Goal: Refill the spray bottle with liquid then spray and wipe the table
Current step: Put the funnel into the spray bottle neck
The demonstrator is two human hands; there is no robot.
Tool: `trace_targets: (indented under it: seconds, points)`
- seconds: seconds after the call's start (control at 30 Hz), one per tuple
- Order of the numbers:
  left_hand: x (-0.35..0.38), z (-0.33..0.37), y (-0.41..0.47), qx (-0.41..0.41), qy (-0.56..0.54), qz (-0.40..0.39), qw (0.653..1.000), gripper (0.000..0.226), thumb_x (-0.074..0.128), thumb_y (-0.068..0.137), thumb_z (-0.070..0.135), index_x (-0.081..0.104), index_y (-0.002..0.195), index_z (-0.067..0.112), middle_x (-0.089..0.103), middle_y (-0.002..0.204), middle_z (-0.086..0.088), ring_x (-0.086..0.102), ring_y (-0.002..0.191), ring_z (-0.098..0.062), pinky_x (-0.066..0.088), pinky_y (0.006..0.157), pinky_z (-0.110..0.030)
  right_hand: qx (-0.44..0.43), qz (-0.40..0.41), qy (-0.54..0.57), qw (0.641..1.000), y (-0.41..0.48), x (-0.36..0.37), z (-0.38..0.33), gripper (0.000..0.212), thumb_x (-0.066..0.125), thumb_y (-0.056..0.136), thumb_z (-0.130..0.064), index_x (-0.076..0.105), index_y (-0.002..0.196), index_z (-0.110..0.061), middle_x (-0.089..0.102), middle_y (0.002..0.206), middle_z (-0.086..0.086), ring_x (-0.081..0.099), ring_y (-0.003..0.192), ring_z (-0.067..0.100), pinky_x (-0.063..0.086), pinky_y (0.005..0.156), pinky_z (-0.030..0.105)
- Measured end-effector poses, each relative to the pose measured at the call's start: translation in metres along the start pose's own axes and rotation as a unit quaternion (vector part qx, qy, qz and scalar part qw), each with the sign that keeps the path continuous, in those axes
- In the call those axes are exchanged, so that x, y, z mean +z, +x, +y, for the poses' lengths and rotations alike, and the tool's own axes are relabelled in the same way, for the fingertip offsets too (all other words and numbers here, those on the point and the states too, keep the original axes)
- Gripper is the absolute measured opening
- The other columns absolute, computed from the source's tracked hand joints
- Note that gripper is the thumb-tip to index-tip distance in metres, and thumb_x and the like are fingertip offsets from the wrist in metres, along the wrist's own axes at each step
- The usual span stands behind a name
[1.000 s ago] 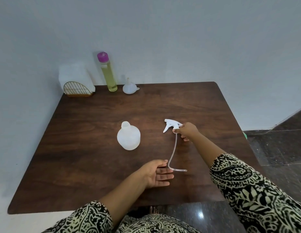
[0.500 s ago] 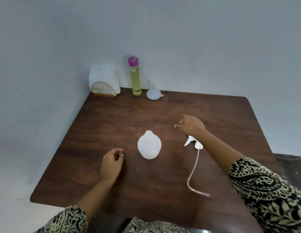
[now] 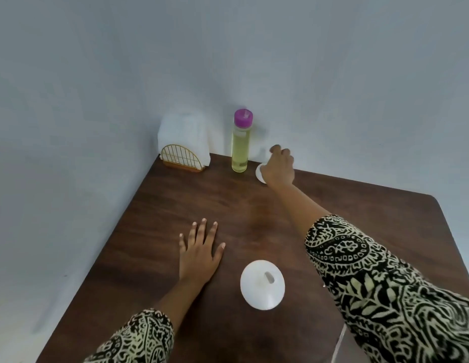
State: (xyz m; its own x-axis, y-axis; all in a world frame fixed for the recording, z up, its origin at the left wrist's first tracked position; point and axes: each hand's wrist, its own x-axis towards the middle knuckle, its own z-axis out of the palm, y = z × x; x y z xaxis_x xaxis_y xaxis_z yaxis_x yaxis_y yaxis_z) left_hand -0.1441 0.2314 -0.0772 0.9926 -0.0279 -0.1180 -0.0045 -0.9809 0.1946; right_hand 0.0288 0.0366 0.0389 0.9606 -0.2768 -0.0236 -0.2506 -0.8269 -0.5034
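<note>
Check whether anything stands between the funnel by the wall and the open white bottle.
Nothing visible does. The table between the funnel, under the right hand, and the white bottle is bare wood. The left hand lies flat left of that path; the yellow bottle stands left of the funnel.

View: one wide-angle camera, worn on the head.
Position: above the near edge of the desk (image 3: 162,218), behind both hands.
Facing: forward and down, toward the wall (image 3: 228,48) beyond the right hand (image 3: 279,166).
Tilt: steep; the spray bottle (image 3: 262,284), just right of the left hand (image 3: 199,252), is seen almost from straight above.
Nearness: close; the sleeves (image 3: 385,284) fill the bottom corners, and the right hand reaches the far desk edge at mid-frame.
Framing: the wall fills the upper half; the desk runs out of frame below the left hand and at far right.
</note>
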Motion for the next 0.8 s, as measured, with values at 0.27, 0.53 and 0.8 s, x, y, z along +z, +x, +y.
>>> trace_targets:
  seconds: [0.27,0.53,0.8]
  points:
    - [0.008,-0.001,0.003,0.006,0.013,0.029,0.999,0.062,0.029,0.090,0.056,0.040,0.143,0.028,0.043,0.148,-0.006,0.039,0.137,-0.029,0.032,0.105,-0.057,-0.024,-0.036,0.031,0.999,0.041,0.020,0.037,0.041,0.065,0.086,-0.017,0.053,0.126,-0.015,0.056,0.121,0.012,0.055,0.112,0.029,0.044,0.089,0.037]
    - [0.006,-0.001,0.003,0.002,0.016,0.020,1.000,0.062,0.028,0.090,0.056,0.040,0.143,0.027,0.043,0.148,-0.007,0.037,0.137,-0.030,0.030,0.105,-0.059,-0.072,-0.028,0.033,0.996,0.029,0.003,0.032,0.013,0.064,0.084,-0.009,0.062,0.096,-0.006,0.067,0.094,0.009,0.060,0.091,0.027,0.041,0.070,0.029]
    - [-0.028,0.009,0.007,-0.079,-0.182,-0.081,0.977,0.058,0.047,0.091,0.051,0.036,0.144,0.031,0.022,0.158,0.003,0.012,0.147,-0.020,0.009,0.115,-0.048,0.017,-0.138,0.406,0.903,-0.062,-0.084,0.032,0.015,0.073,0.083,-0.009,0.061,0.091,-0.006,0.066,0.082,0.004,0.068,0.079,0.017,0.058,0.076,0.025]
